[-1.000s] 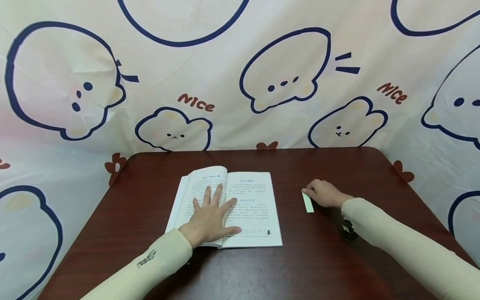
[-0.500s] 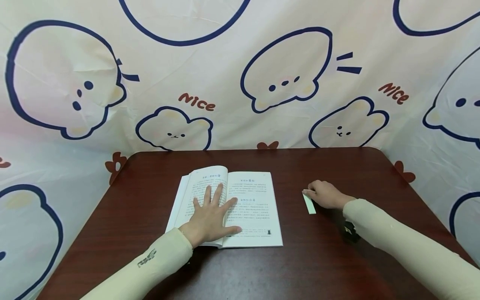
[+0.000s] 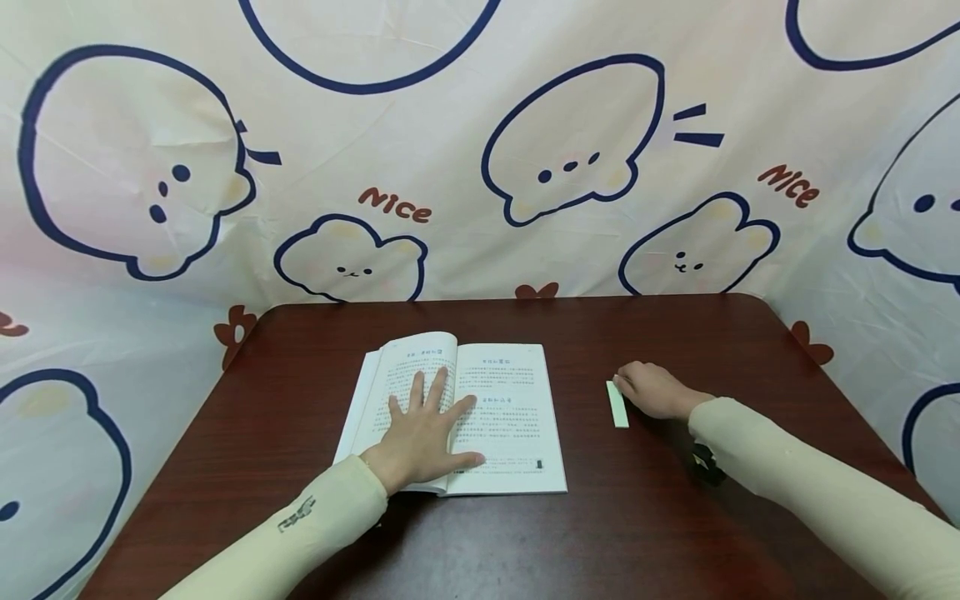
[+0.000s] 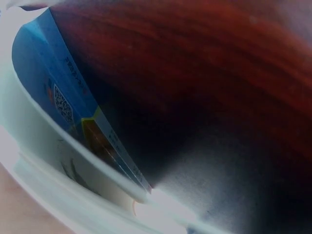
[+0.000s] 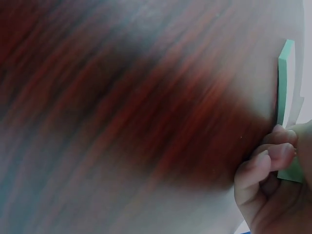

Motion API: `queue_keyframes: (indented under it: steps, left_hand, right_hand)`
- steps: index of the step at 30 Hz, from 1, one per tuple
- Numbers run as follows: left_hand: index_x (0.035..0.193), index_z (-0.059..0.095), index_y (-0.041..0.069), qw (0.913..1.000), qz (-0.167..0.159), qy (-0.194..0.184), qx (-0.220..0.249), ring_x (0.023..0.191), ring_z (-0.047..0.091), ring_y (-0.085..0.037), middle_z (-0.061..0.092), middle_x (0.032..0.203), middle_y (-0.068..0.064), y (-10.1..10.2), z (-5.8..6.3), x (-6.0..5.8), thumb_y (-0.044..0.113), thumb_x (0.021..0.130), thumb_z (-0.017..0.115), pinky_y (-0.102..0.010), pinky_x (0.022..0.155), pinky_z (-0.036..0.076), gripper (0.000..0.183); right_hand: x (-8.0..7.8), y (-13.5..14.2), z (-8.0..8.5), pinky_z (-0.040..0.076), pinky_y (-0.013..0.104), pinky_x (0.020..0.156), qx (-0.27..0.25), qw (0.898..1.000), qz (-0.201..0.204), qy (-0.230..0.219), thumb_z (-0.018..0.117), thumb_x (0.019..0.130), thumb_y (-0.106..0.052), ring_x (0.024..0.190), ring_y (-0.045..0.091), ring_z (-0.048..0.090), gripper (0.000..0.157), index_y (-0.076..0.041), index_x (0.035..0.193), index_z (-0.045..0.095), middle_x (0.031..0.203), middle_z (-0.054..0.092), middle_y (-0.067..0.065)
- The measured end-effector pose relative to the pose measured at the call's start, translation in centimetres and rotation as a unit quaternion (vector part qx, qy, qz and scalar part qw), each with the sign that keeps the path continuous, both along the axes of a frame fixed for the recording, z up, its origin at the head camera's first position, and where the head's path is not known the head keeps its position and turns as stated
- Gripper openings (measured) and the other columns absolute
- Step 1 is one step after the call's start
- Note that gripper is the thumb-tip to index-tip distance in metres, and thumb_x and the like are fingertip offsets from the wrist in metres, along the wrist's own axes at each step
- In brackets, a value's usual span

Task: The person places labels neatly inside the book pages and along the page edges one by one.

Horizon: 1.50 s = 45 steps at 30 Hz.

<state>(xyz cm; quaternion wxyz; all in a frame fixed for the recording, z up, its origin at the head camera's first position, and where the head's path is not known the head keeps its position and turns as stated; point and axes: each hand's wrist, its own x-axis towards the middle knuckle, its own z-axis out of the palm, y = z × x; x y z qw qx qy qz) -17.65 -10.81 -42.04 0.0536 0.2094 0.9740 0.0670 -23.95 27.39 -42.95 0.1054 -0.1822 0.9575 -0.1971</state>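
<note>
My left hand (image 3: 417, 443) rests flat on an open book (image 3: 513, 425), its fingers spread over the left page and the fold. The left wrist view catches the book's blue back cover (image 4: 48, 80) with a printed code, but not the hand's fingers. To the book's right, my right hand (image 3: 654, 390) holds the edge of a narrow pale green sticky-note pad (image 3: 618, 410) near its far end. In the right wrist view its fingers (image 5: 253, 170) are curled against the pad, whose green side (image 5: 282, 92) stands out beyond them; part of the grip is hidden.
Both items are on a dark reddish-brown wooden table (image 3: 600, 533) with rounded far corners. A pale cloth (image 3: 450, 150) with cartoon outlines hangs behind the table and along both sides. A dark device (image 3: 707, 462) sits under the right cuff.
At the pad's far end, the edge that looked lifted half a second ago now lies straight, and my right fingertips have shifted slightly right along it. My left hand stays put on the book.
</note>
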Motion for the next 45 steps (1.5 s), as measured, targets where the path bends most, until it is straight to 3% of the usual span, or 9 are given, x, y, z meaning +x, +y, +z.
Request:
queue_keyframes:
  steps: [15, 22, 32, 38, 41, 45]
  left_hand:
    - [0.153, 0.045, 0.027, 1.0000, 0.001, -0.002, 0.000, 0.151, 0.012, -0.058, 0.013, 0.169, -0.023, -0.1, -0.1, -0.2, 0.073, 0.082, 0.064, -0.086, 0.102, 0.024, 0.087]
    - [0.153, 0.045, 0.027, 1.0000, 0.002, -0.004, 0.003, 0.152, 0.011, -0.058, 0.013, 0.169, -0.023, 0.0, -0.1, -0.1, 0.073, 0.083, 0.064, -0.086, 0.102, 0.024, 0.087]
    - [0.153, 0.044, 0.027, 1.0000, 0.002, -0.004, 0.003, 0.152, 0.011, -0.058, 0.013, 0.169, -0.023, -0.2, -0.1, -0.1, 0.073, 0.083, 0.064, -0.086, 0.102, 0.024, 0.087]
    - [0.153, 0.044, 0.026, 1.0000, 0.000, -0.006, 0.006, 0.151, 0.011, -0.058, 0.013, 0.169, -0.023, -0.1, 0.0, 0.0, 0.073, 0.083, 0.064, -0.086, 0.102, 0.024, 0.086]
    - [0.153, 0.044, 0.027, 1.0000, 0.000, -0.005, 0.004, 0.151, 0.012, -0.058, 0.013, 0.169, -0.023, -0.1, 0.0, 0.1, 0.073, 0.083, 0.064, -0.086, 0.102, 0.024, 0.086]
    - [0.153, 0.044, 0.027, 1.0000, 0.001, -0.004, 0.003, 0.151, 0.012, -0.058, 0.013, 0.169, -0.023, -0.2, 0.0, 0.1, 0.073, 0.083, 0.064, -0.086, 0.102, 0.024, 0.086]
  right_hand:
    - [-0.3, 0.4, -0.1, 0.034, 0.028, 0.059, -0.029, 0.999, 0.004, -0.013, 0.040, 0.108, -0.014, 0.056, 0.013, 0.036, 0.037, -0.010, 0.073, 0.049, 0.064, 0.043, 0.000]
    - [-0.4, 1.0, 0.0, 0.042, 0.030, 0.045, -0.089, 0.994, -0.011, -0.061, 0.035, 0.111, -0.016, 0.046, 0.012, 0.039, 0.036, -0.004, 0.084, 0.056, 0.058, 0.041, -0.002]
    - [-0.4, 0.9, 0.4, 0.042, 0.030, 0.046, -0.096, 0.992, -0.022, -0.082, 0.037, 0.110, -0.014, 0.049, 0.013, 0.041, 0.033, -0.003, 0.087, 0.057, 0.060, 0.045, 0.000]
    - [-0.3, 0.9, 0.6, 0.039, 0.029, 0.057, -0.098, 0.994, -0.018, -0.052, 0.050, 0.106, -0.015, 0.057, 0.011, 0.041, 0.022, -0.005, 0.090, 0.060, 0.067, 0.047, -0.001]
    - [-0.3, 0.8, 0.7, 0.037, 0.028, 0.059, -0.102, 0.994, -0.026, -0.036, 0.054, 0.105, -0.017, 0.059, 0.012, 0.040, 0.017, -0.006, 0.092, 0.054, 0.069, 0.045, -0.001]
    - [-0.4, 0.8, 1.0, 0.035, 0.027, 0.054, -0.118, 0.992, -0.039, -0.022, 0.054, 0.105, -0.018, 0.055, 0.013, 0.038, 0.022, -0.007, 0.090, 0.043, 0.066, 0.039, 0.000]
